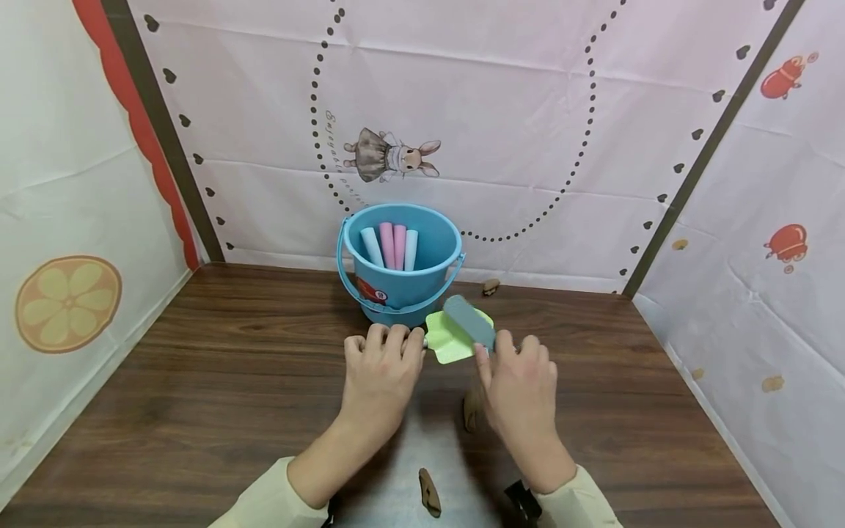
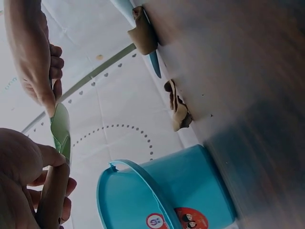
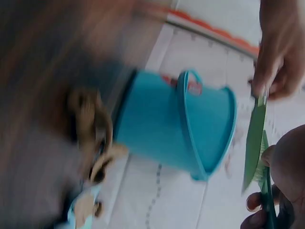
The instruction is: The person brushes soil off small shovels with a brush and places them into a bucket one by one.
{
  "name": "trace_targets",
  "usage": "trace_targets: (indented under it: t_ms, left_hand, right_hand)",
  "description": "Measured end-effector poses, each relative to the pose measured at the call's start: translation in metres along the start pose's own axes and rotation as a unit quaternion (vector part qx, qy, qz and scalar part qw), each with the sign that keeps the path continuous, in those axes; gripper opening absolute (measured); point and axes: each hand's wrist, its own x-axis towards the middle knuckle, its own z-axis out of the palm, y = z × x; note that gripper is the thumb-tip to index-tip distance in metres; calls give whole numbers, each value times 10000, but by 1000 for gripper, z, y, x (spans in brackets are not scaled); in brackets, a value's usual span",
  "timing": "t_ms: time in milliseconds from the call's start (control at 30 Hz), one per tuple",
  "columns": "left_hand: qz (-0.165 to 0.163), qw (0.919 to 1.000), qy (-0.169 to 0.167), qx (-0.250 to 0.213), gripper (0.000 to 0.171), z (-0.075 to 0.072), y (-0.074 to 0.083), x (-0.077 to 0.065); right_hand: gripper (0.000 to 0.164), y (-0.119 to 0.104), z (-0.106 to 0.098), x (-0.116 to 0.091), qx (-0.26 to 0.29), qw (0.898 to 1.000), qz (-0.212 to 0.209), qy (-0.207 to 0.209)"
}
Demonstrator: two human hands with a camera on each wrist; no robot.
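Note:
My left hand (image 1: 383, 378) grips a small garden shovel with a bright green blade (image 1: 450, 348); its brown handle (image 2: 52, 198) shows between the fingers in the left wrist view. A grey-green brush (image 1: 469, 320) is held in my right hand (image 1: 524, 389), the thumb along its near end. The brush lies across the blade in the head view, and its bristles (image 3: 260, 171) face the blade in the right wrist view. Just beyond both hands stands a blue bucket (image 1: 404, 290) with pink and light blue handles (image 1: 387, 246) sticking up inside it.
Brown, curled pieces lie on the dark wooden table (image 1: 218, 381): one piece (image 1: 491, 287) right of the bucket, another (image 1: 429, 493) near the front. A printed cloth wall (image 1: 495, 95) closes off the back and sides. The bucket's handle hangs down its front.

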Motion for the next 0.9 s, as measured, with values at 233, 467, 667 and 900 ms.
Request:
trace_targets:
  t_ms: [233, 467, 667, 900]
  left_hand:
    - [-3, 9999, -139, 93, 29, 1, 0, -1]
    - [-174, 9989, -437, 89, 20, -4, -1, 0]
    - [-83, 9997, -238, -18, 22, -5, 2, 1]
    - [-197, 9990, -392, -15, 25, -9, -3, 2]
  right_hand:
    - [41, 16, -1, 6, -148, 9993, 318, 100]
    - [38, -17, -1, -8, 193, 9975, -661, 130]
    - [37, 5, 2, 3, 96, 9999, 91, -66]
    - [37, 38, -5, 16, -100, 9983, 567, -14]
